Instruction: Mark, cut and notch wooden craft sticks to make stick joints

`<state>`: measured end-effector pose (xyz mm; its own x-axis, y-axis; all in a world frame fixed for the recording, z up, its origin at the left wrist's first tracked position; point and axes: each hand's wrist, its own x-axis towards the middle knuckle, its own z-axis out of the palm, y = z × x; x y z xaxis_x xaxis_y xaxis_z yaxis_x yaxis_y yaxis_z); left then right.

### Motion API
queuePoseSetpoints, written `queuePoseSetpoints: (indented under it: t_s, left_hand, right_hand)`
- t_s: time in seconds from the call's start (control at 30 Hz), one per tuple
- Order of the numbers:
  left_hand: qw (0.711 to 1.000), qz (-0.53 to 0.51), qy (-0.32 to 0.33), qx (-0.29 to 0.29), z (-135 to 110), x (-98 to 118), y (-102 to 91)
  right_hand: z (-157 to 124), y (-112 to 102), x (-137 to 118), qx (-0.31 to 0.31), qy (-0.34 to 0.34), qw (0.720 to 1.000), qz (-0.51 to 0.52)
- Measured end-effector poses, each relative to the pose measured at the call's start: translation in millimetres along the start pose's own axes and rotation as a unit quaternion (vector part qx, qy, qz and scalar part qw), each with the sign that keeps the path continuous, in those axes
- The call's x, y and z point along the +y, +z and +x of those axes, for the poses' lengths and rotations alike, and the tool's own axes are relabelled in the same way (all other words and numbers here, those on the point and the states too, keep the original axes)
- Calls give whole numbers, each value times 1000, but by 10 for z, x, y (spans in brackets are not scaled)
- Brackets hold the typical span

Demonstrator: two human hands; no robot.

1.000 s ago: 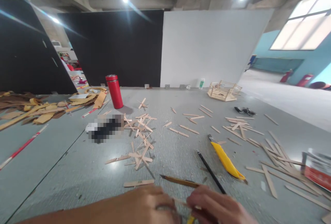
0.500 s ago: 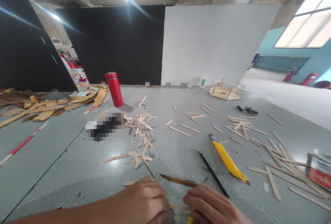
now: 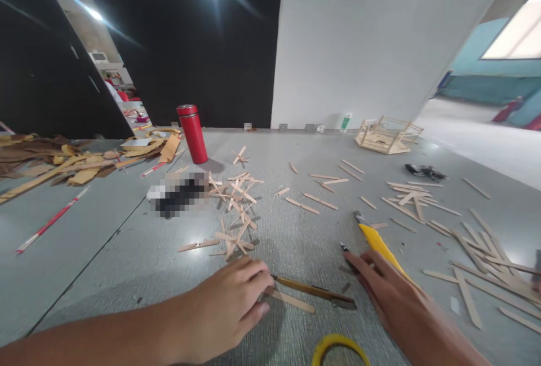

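Note:
My left hand (image 3: 228, 304) rests low on the grey table (image 3: 127, 264), its fingers and thumb closed on the left end of a flat wooden stick (image 3: 293, 301) that lies on the surface. Just behind the stick lies a brown pencil-like tool (image 3: 313, 289). My right hand (image 3: 393, 298) is open with its fingers stretched forward. Its fingertips lie over a black pencil (image 3: 344, 248), right next to a yellow utility knife (image 3: 380, 245). It holds nothing.
Several loose wooden sticks (image 3: 236, 208) are scattered across the table, more at the right (image 3: 465, 242). A red flask (image 3: 193, 133) stands at the back left, a stick-built frame (image 3: 386, 136) at the back right. A yellow ring (image 3: 338, 349) lies at the near edge. Cardboard scraps (image 3: 63, 163) are piled far left.
Both hands held a stick together near the bottom edge. Now my right hand has let go and reached forward to the black pencil and yellow knife; the view has tilted down.

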<state>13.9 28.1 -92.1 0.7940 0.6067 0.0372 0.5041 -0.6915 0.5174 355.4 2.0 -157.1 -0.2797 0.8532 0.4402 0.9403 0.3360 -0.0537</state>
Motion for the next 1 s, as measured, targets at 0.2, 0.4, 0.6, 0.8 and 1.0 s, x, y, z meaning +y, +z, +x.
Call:
queuePoseSetpoints:
  t_s: [0.2,0.4,0.6,0.8,1.0]
  left_hand:
    - [994,83,75,-17,-29,33,11]
    - [989,133,61,13,-44,-42,98]
    - [978,198,62,4,-62,-50,145]
    - [965,248,86,4,-75,-20,181]
    - [969,224,103,28,-83,-30,182]
  right_hand:
    - [-124,-6,106,-80,30,992,-95]
    - [43,-246,33,-8,-59,997,-51]
    - [185,-444,-154,4,-90,996,-1]
    - [140,-392,-364,-98,-210,971,60]
    - [158,-157,-266,-17,-119,992,45]
